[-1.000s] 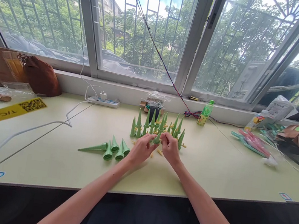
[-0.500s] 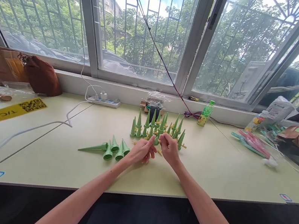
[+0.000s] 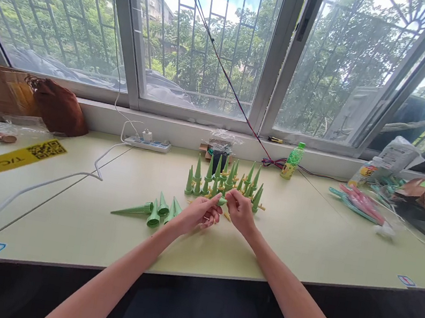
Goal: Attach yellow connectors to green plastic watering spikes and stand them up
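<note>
Above the flat, pale yellow-green tabletop (image 3: 261,254), the left hand (image 3: 199,215) now curls closer, thumb and fingers gripping one green, tapered, plastic-looking cone (image 3: 222,202), which has tipped from upright, suggesting its handling is unfinished. The right hand (image 3: 241,207) holds its fingertips nearly together just beside that cone; whether they grip anything cannot be told. Beyond the hands are more than a dozen green standing cones (image 3: 209,170), too crowded to count exactly; five loose green cones (image 3: 154,217) sit to the left, and small yellow peg-like pieces (image 3: 227,216) are uncountable.
</note>
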`<state>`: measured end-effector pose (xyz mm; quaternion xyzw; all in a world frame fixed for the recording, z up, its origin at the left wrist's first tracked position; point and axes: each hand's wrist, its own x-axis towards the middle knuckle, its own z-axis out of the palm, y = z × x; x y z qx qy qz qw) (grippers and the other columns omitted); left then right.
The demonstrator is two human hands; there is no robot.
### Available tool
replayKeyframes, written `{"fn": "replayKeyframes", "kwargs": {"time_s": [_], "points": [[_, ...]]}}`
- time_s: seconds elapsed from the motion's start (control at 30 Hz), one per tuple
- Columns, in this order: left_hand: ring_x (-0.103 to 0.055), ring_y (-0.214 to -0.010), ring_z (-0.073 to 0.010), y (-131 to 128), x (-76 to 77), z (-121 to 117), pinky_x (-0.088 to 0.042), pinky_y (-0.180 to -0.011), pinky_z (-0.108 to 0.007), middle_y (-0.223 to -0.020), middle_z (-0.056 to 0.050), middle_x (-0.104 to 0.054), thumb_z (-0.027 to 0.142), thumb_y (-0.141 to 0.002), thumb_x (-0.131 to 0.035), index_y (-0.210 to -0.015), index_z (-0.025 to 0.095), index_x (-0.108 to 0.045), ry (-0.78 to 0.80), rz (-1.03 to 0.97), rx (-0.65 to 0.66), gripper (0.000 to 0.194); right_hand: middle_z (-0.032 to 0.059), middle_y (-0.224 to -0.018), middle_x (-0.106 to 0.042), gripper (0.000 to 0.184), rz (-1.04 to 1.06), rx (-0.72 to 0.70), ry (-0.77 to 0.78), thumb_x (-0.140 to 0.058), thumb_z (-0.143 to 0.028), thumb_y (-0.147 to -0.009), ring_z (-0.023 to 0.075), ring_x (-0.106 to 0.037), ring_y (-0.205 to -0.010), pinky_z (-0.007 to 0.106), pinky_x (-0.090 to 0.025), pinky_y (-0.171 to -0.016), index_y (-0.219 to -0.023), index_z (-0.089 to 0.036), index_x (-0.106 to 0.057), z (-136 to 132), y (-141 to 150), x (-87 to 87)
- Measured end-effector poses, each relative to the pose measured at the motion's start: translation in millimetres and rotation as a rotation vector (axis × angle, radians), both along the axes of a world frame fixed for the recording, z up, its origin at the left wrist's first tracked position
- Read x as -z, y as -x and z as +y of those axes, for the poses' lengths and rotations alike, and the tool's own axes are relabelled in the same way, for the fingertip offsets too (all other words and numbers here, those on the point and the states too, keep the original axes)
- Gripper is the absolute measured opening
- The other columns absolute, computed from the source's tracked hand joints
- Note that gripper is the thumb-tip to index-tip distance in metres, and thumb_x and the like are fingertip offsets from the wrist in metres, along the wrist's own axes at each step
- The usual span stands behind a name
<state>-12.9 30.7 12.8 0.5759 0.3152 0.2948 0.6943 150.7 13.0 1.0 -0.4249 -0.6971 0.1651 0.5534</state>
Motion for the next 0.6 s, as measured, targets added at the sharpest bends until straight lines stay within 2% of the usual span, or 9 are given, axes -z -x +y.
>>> {"fn": "replayKeyframes", "kwargs": {"time_s": [0.23,0.4,0.53,0.6], "points": [[-0.046,-0.044,-0.0046,-0.1,-1.3,-0.9,-0.034,-0.040,-0.019,-0.069,-0.003,-0.061,0.060,-0.077,-0.064,-0.071,0.011,-0.057,-0.143,0.015,-0.034,0.049,-0.0050,-0.057,-0.036,0.035,-0.037,0.018,0.016,-0.040,-0.043,-0.096,0.0094,-0.030,-0.051,0.023,-0.027,-0.050,-0.070,-0.020,-0.042,0.0,-1.4,0.0],[-0.046,-0.042,-0.0060,-0.3,1.1,-1.3,-0.036,-0.040,-0.020,-0.060,-0.001,-0.058,0.058,-0.078,-0.063,-0.070,0.013,-0.055,-0.313,0.081,-0.084,0.047,-0.0052,-0.056,-0.035,0.036,-0.040,0.026,0.034,-0.040,-0.044,-0.095,0.0096,-0.029,-0.050,0.024,-0.026,-0.049,-0.068,-0.020,-0.039,0.2,-2.0,0.2],[-0.046,-0.042,-0.0062,-1.8,2.0,-2.7,-0.033,-0.038,-0.019,-0.064,-0.001,-0.060,0.056,-0.078,-0.064,-0.070,0.016,-0.049,-0.452,0.123,-0.147,0.044,-0.0051,-0.056,-0.034,0.037,-0.044,0.034,0.029,-0.040,-0.043,-0.095,0.0098,-0.029,-0.051,0.024,-0.025,-0.050,-0.066,-0.021,-0.035,1.8,-2.2,1.5],[-0.047,-0.044,-0.0070,-2.9,2.9,-3.0,-0.035,-0.040,-0.019,-0.059,0.002,-0.056,0.055,-0.078,-0.064,-0.071,0.016,-0.049,-0.536,0.145,-0.192,0.042,-0.0048,-0.056,-0.034,0.038,-0.051,0.047,0.025,-0.040,-0.043,-0.096,0.0101,-0.029,-0.051,0.024,-0.025,-0.050,-0.065,-0.021,-0.034,2.4,-2.4,2.1]]}}
